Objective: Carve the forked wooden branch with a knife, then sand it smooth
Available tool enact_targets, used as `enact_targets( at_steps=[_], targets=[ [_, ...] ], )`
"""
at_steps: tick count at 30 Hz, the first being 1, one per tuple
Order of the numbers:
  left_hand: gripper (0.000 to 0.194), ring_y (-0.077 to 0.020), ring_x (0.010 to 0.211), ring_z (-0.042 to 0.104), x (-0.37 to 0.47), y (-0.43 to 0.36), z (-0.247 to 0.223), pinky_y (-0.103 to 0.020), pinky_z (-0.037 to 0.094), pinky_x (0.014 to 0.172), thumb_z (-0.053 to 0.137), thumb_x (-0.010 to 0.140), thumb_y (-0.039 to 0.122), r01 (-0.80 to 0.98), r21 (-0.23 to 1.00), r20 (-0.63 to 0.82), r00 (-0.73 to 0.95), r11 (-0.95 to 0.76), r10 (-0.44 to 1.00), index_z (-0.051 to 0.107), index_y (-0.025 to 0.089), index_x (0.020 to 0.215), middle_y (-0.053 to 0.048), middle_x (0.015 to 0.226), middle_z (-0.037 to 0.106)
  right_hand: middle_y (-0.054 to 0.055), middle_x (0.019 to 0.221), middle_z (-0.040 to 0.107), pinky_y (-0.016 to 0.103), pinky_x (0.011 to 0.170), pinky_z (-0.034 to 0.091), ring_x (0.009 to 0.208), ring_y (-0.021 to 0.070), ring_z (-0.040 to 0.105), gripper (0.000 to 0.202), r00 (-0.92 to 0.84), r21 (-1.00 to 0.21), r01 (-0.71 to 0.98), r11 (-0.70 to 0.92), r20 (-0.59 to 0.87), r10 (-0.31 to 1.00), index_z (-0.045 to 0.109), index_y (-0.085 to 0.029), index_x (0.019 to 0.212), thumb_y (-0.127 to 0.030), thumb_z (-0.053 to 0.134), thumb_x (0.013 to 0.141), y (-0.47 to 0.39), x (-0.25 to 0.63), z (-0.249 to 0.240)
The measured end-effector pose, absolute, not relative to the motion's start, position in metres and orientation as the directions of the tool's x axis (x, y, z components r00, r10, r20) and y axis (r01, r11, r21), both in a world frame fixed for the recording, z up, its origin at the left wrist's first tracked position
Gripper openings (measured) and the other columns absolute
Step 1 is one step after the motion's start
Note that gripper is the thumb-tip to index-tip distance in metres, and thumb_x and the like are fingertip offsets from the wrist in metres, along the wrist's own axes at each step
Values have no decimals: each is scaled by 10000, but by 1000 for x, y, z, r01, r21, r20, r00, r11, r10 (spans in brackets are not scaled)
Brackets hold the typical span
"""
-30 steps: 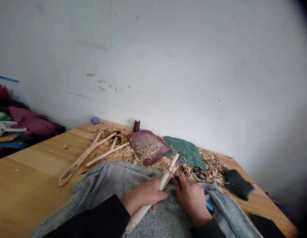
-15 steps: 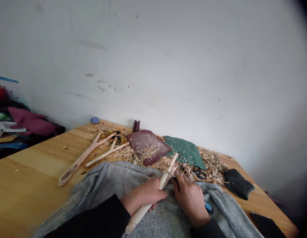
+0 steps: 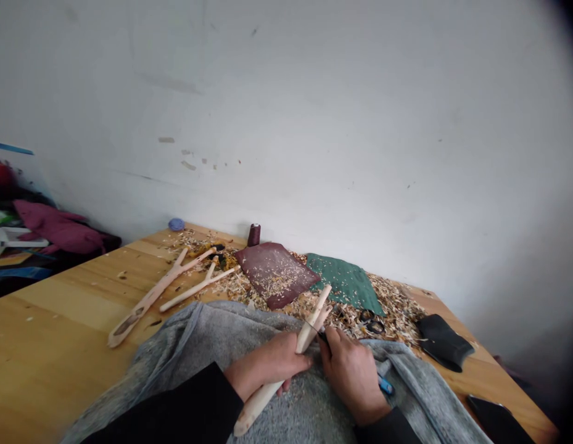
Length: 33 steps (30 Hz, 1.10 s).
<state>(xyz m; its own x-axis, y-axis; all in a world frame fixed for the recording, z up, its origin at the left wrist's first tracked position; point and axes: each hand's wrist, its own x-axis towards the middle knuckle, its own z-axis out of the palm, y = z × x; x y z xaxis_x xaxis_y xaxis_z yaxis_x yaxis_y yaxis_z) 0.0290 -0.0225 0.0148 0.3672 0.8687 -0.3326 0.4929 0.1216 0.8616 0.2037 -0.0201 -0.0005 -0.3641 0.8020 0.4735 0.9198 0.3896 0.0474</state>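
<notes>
My left hand is closed around a peeled, pale forked stick, whose two prongs point up and away from me. In my right hand is a knife; its thin dark blade lies across the stick just below the fork, and its handle is mostly hidden by my fingers. Beneath both hands a grey cloth is spread, sprinkled with fine shavings. A blue object, partly covered, shows beside my right wrist.
Two more forked sticks lie on the wooden table, a thick one and a thin one. Behind are a maroon sheet, a green sheet, wood shavings and a thread spool. A phone lies right.
My right hand and the knife have shifted slightly left and down along the stick. My left hand and the stick stay nearly still.
</notes>
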Motion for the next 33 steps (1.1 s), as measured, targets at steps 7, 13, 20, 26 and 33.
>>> enact_targets(
  at_steps=[7,13,20,26,33],
  targets=[
    [104,-162,342,484,29,-23,20,-253,405,317,517,756,218,474,876,-305,395,92,867,567,189,843,49,432,459,-8,757,668,276,568,258,646,164,636,71,-421,37,894,447,414,807,589,-219,854,-155,574,880,-30,194,0],
    [280,-181,322,479,28,-21,9,-268,398,316,561,738,245,496,860,-332,360,123,872,576,151,1001,61,379,439,4,717,656,279,551,246,604,163,633,135,-327,46,937,347,467,821,569,-205,805,-232,538,933,-18,207,0],
    [156,-137,319,466,30,-24,21,-240,396,323,538,764,221,463,880,-306,392,101,867,593,183,905,55,466,484,-6,767,670,268,571,262,653,160,633,96,-432,17,887,462,388,814,596,-216,859,-126,566,875,-28,195,1],
    [211,-165,316,462,29,-23,16,-254,394,299,536,770,232,483,870,-312,385,99,869,586,172,966,57,400,450,-2,735,658,282,574,269,656,180,646,87,-377,18,911,412,441,814,584,-214,817,-188,563,898,-22,201,1],
    [168,-157,328,478,29,-24,19,-248,413,317,534,762,220,478,871,-321,383,112,866,563,183,923,60,424,451,1,737,652,276,581,280,653,169,634,108,-401,27,900,434,441,803,576,-213,808,-166,530,894,-25,200,2]
  ],
)
